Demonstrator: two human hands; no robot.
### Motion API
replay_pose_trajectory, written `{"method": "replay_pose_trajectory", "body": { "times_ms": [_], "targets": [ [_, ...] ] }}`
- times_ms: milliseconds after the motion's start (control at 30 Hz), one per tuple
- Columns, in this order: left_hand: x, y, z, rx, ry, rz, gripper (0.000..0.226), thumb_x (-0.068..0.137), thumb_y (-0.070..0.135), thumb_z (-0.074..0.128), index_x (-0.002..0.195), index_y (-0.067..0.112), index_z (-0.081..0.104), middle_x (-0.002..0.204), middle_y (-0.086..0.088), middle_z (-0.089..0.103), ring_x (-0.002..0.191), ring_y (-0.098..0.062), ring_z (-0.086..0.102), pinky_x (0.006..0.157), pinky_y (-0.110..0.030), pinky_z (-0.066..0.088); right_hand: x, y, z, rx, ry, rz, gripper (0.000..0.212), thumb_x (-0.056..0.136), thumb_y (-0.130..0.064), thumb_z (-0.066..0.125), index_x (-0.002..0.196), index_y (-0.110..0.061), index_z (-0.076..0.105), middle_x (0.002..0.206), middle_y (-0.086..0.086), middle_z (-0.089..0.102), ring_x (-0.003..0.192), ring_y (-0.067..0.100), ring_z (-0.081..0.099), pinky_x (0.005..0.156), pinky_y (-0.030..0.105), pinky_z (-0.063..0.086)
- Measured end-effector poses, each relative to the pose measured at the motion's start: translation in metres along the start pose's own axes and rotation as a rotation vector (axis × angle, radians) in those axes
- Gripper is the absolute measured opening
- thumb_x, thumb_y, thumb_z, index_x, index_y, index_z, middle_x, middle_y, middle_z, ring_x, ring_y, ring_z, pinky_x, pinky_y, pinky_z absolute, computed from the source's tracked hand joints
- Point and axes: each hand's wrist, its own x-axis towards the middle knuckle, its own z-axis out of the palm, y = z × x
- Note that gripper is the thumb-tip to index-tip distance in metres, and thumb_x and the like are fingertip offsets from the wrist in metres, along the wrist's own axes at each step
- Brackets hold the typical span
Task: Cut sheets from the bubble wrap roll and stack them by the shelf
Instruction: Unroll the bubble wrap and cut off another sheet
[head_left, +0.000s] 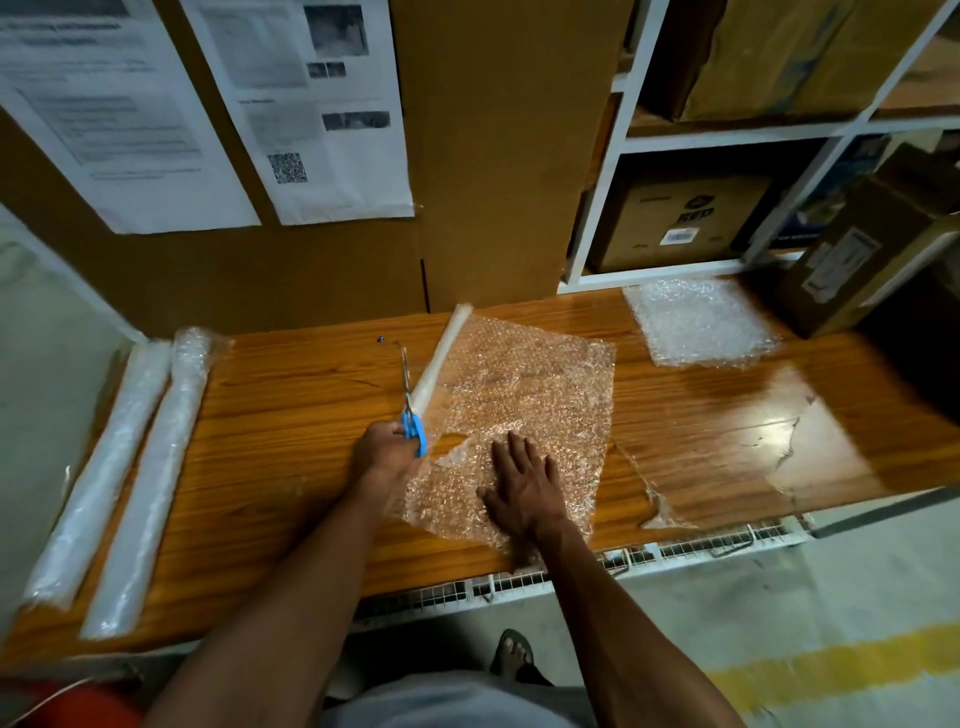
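A: Both your forearms reach in from the bottom edge, over the wooden bench (291, 415). Your left hand (384, 447) has fingers curled thru the blue handles of the scissors (412, 410); blades point away from you, alongside the roll (439, 358). Can't tell if the blades are apart or together.

B: And the rt hand?

A: Your right hand (522, 486) lies flat, fingers straight and spread, pressing down the unrolled bubble wrap (524, 400). Nothing pinched. A jagged cut has started near the front, just beside the roll, w/ most of the width not yet cut.

B: Where do the finished ones go?

A: Stack of cut sheets (701, 322) sits at the far right of the bench, right in front of the white shelf (727, 140). Two spare rolls (135, 467) lie at the left end.

B: What could go wrong?

A: Prob the cut wandering. The edge already looks ragged; if your pressing hand slips, the film bunches and tears instead of shearing. Also the blades run close to the roll, so you could nick the wound layers. Keep rt fingertips clear of the cut line.
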Motion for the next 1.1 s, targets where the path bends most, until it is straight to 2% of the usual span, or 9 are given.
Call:
{"method": "replay_pose_trajectory", "body": {
  "times_ms": [133, 233, 400, 500, 567, 733, 833, 933, 1100],
  "targets": [
    [-0.004, -0.005, -0.015, 0.139, 0.213, 0.002, 0.021, 0.086, 0.029, 0.078, 0.096, 0.011, 0.08, 0.1, -0.013, 0.077, 0.093, -0.036, 0.071, 0.068, -0.032, 0.045, 0.0, 0.023, -0.013, 0.003, -0.019, 0.061, 0.083, 0.104, -0.059, 0.03, 0.167, -0.021, -0.008, 0.174, 0.008, -0.016, 0.16, 0.033, -0.014, 0.125, 0.059, -0.007],
    [-0.013, -0.005, -0.008, 0.036, 0.2, 0.057, 0.019, 0.084, 0.028, 0.08, 0.092, 0.011, 0.079, 0.095, -0.011, 0.078, 0.089, -0.031, 0.072, 0.07, -0.033, 0.05, -0.003, 0.033, -0.02, 0.028, 0.038, 0.051, 0.082, 0.102, -0.058, 0.033, 0.168, -0.022, -0.001, 0.175, 0.008, -0.009, 0.161, 0.031, -0.01, 0.127, 0.058, -0.004],
    [-0.048, 0.005, 0.021, -0.113, -0.023, 0.072, 0.047, 0.073, 0.057, 0.086, 0.071, 0.012, 0.072, 0.062, 0.004, 0.067, 0.055, -0.012, 0.058, 0.054, -0.025, 0.04, -0.018, 0.021, -0.009, 0.08, 0.199, -0.135, 0.07, 0.106, -0.061, 0.028, 0.163, -0.02, 0.022, 0.174, 0.01, 0.013, 0.16, 0.029, 0.012, 0.129, 0.055, 0.008],
    [-0.061, 0.006, 0.035, -0.218, -0.224, -0.002, 0.034, 0.075, 0.041, 0.09, 0.076, 0.01, 0.077, 0.072, -0.005, 0.075, 0.058, -0.014, 0.06, 0.055, -0.024, 0.042, -0.027, 0.013, 0.006, 0.086, 0.288, -0.331, 0.06, 0.103, -0.065, 0.036, 0.138, -0.018, 0.049, 0.159, 0.012, 0.041, 0.146, 0.028, 0.038, 0.12, 0.052, 0.033],
    [-0.07, 0.003, 0.034, -0.297, -0.376, -0.044, 0.02, 0.08, 0.023, 0.087, 0.08, 0.005, 0.078, 0.078, -0.012, 0.076, 0.059, -0.015, 0.062, 0.05, -0.02, 0.041, -0.031, 0.011, 0.014, 0.069, 0.291, -0.427, 0.058, 0.1, -0.068, 0.041, 0.128, -0.018, 0.053, 0.145, 0.011, 0.05, 0.131, 0.027, 0.047, 0.109, 0.049, 0.041],
    [-0.081, -0.027, 0.016, -0.307, -0.537, -0.135, 0.012, 0.087, 0.012, 0.079, 0.093, 0.003, 0.075, 0.085, -0.014, 0.076, 0.071, -0.017, 0.069, 0.058, -0.024, 0.041, -0.035, 0.009, 0.024, 0.021, 0.31, -0.459, 0.04, 0.102, -0.048, 0.05, 0.122, -0.016, 0.06, 0.138, 0.01, 0.056, 0.126, 0.028, 0.051, 0.104, 0.049, 0.044],
    [-0.08, -0.045, -0.004, -0.284, -0.662, -0.191, 0.03, 0.092, 0.023, 0.075, 0.11, -0.002, 0.072, 0.102, -0.019, 0.073, 0.082, -0.021, 0.064, 0.058, -0.026, 0.044, -0.036, 0.001, 0.021, 0.015, 0.324, -0.44, 0.031, 0.103, -0.037, 0.048, 0.122, -0.017, 0.062, 0.135, 0.008, 0.057, 0.123, 0.027, 0.052, 0.101, 0.049, 0.046],
    [-0.078, -0.055, -0.02, -0.286, -0.799, -0.308, 0.041, 0.096, 0.035, 0.068, 0.126, 0.007, 0.067, 0.119, -0.014, 0.072, 0.102, -0.023, 0.069, 0.064, -0.028, 0.052, -0.037, -0.005, 0.022, 0.017, 0.331, -0.409, 0.028, 0.104, -0.035, 0.048, 0.121, -0.019, 0.063, 0.131, 0.006, 0.059, 0.118, 0.024, 0.053, 0.098, 0.047, 0.047],
    [-0.083, -0.061, -0.041, -0.188, -0.977, -0.23, 0.061, 0.082, 0.042, 0.08, 0.125, 0.001, 0.066, 0.127, -0.019, 0.071, 0.122, -0.03, 0.066, 0.097, -0.036, 0.05, -0.043, -0.017, 0.031, 0.07, 0.351, -0.323, 0.027, 0.101, -0.036, 0.048, 0.115, -0.019, 0.063, 0.119, 0.006, 0.063, 0.108, 0.025, 0.055, 0.088, 0.043, 0.049]
  ]
}}
